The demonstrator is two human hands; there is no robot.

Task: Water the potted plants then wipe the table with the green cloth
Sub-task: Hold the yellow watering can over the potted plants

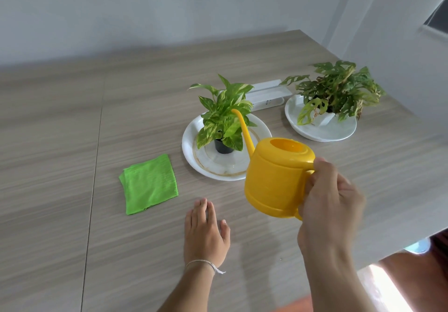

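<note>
No lettering readable anywhere, not on the yellow watering can (274,178) nor on the white box (264,93) at the back of the table (72,117). Containers now: the can is up off the table, its round top opening showing only yellow inside, water level impossible to judge. Its long thin spout (243,129) reaches up and left into the leaves of the variegated plant (224,115), which sits in a small black pot (223,147) on a white plate (194,151) with a gold ring. Further right, the holey-leaved plant (337,88) stands in a white pot (326,117) on its own white plate (322,132). The right hand (332,197) has its fingers curled round the can's handle. The left hand (206,231) lies flat on the table, fingers straight and together. The green cloth (149,184) is folded, bright and finely ribbed, lying flat just left of the first plate
</note>
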